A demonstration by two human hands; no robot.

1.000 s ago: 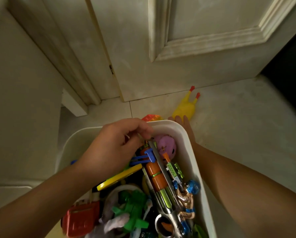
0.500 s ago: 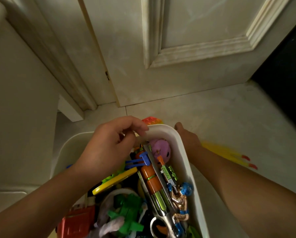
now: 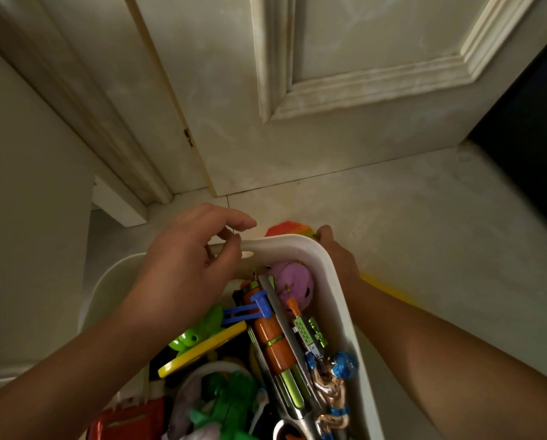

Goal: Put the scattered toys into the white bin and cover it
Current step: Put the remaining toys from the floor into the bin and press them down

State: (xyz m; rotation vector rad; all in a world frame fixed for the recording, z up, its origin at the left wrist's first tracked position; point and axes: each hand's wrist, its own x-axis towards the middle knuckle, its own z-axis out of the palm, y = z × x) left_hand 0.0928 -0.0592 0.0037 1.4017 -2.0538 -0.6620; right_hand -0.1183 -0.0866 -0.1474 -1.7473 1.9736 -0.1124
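Observation:
The white bin (image 3: 337, 282) sits low in the head view, packed with several toys: a purple plush (image 3: 292, 281), an orange and green tube toy (image 3: 273, 342), a yellow disc (image 3: 202, 350) and a blue-headed figure (image 3: 345, 365). My left hand (image 3: 183, 271) hovers over the bin's far rim, fingers loosely curled and apart, holding nothing. My right hand (image 3: 338, 258) is outside the bin's far right corner, fingers partly hidden behind the rim. A blurred yellow rubber chicken (image 3: 389, 289) trails from it beside my wrist.
An orange and rainbow toy (image 3: 286, 228) lies on the floor just beyond the bin's rim. A cream panelled door (image 3: 329, 90) stands close ahead, with a dark opening (image 3: 526, 106) to its right. A wall and a white block (image 3: 119, 204) are at the left.
The yellow chicken left its spot on the floor ahead of my right hand and swung round beside my right wrist. My left hand let go of the toys and rose to the rim.

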